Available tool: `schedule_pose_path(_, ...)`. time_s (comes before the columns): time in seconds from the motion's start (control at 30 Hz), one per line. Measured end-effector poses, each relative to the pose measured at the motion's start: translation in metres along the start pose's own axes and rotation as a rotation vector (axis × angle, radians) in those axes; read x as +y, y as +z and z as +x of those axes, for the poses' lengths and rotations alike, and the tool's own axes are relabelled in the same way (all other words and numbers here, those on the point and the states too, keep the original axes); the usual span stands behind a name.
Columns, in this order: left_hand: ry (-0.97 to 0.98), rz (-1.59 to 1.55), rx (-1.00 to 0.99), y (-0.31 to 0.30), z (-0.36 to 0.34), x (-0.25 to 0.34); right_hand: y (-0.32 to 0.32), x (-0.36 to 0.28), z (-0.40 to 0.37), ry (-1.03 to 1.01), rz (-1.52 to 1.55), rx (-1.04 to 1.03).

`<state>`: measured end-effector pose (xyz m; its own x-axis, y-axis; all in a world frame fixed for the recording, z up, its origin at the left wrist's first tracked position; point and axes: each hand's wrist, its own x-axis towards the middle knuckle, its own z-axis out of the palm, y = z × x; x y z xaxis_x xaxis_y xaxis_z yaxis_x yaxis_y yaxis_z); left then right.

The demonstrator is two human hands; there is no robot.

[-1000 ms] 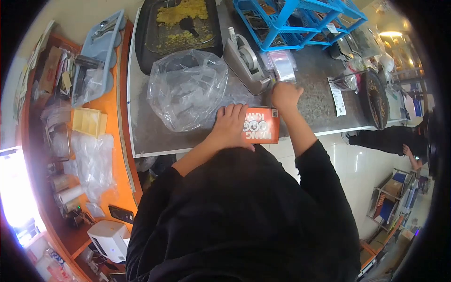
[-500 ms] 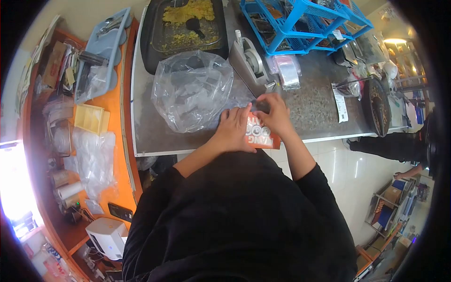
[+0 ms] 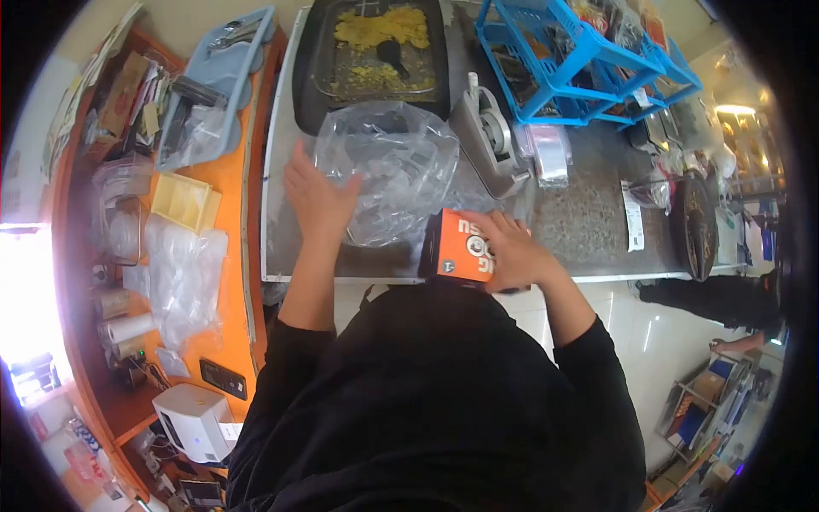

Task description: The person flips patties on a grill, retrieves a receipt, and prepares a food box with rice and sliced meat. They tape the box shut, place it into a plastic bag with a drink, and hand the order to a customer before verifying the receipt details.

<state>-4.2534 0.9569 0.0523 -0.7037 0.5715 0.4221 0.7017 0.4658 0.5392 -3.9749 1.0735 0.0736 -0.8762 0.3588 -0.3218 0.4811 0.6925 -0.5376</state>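
A busy shop kitchen, seen from above. In the middle, a grey speckled counter [image 3: 580, 222], with a white tiled floor [image 3: 636, 320] below. At the near edge of the counter, a small orange cardboard box [image 3: 461, 247] with white letters. Maybe tipped up a little off the top; hard to tell.

Right hand [image 3: 516, 252] wrapped over the box's top and far side, fingers curled down and clamped on it. Left hand [image 3: 316, 198] spread wide, holding nothing. Just beside a big clear plastic bag [image 3: 392, 166], maybe brushing its crinkly side; not clear enough to say.

Behind the bag, a black tray of yellow food [image 3: 371, 51]. Next to the bag, a grey tape holder [image 3: 490, 145], and past that a blue plastic rack [image 3: 580, 60]. Off to the left, an orange side shelf [image 3: 235, 222] full of bits and bobs.

Probably light, that box. Stiff at the corners, but likely softer in the middle of each flat face. Easy to dent with a hard squeeze. Smooth, shiny print, so perhaps a bit slippy. Best held across two flat sides, close to the edges, with a gentle pinch. Insides hidden, so safer kept level and not shaken.
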Motion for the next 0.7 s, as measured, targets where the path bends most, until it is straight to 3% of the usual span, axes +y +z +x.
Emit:
schedule_pose_path(0.03,-0.057,-0.049,-0.093,0.003,0.001,-0.014,-0.013,0.0,0.003,-0.057,0.245,-0.029)
schedule_pose_path(0.13,-0.103,-0.164,-0.148,0.005,-0.011,-0.04,-0.04,-0.021,0.031,-0.434,0.625,0.179)
schedule_pose_path(0.23,-0.055,-0.128,-0.075,0.002,-0.022,-0.042,-0.052,-0.064,0.083,-0.577,0.59,0.446)
schedule_pose_path(0.33,-0.083,-0.334,-0.047,0.009,-0.03,-0.062,-0.019,-0.078,0.148,-0.578,0.484,0.547)
schedule_pose_path(0.43,-0.512,-0.842,-0.174,-0.013,-0.03,-0.064,0.007,-0.062,0.18,-0.588,0.254,0.453)
schedule_pose_path(0.53,-0.523,-1.425,-0.164,-0.03,-0.033,-0.081,0.009,-0.054,0.161,-0.467,-0.05,0.226)
schedule_pose_path(0.63,-0.523,-1.21,-0.255,-0.062,-0.029,-0.046,-0.002,-0.066,0.138,-0.366,-0.292,-0.027)
schedule_pose_path(0.7,-0.441,-1.194,-0.321,-0.072,-0.023,-0.021,0.011,-0.059,0.135,-0.371,-0.409,-0.041)
